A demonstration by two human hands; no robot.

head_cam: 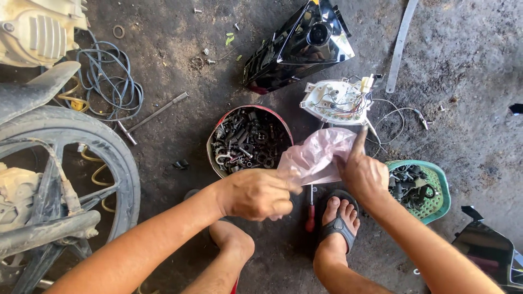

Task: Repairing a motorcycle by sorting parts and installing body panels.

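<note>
Both hands hold a thin pink plastic bag (317, 155) stretched between them over the ground. My left hand (255, 193) pinches the bag's near left edge with closed fingers. Gripping the right side is my right hand (363, 173), its index finger pointing up. Just beyond the bag stands a round red-rimmed bowl (214, 132) full of several dark bolts, nuts and clips. A red-handled screwdriver (310, 211) lies under the bag beside my sandalled right foot (338, 218).
A green basket (442, 191) of dark parts sits right of my right hand. A white instrument housing with wires (338, 102) and a glossy black fairing (298, 48) lie beyond. A motorcycle wheel (71, 163), coiled cable (106, 81) and T-handle wrench (152, 115) are left.
</note>
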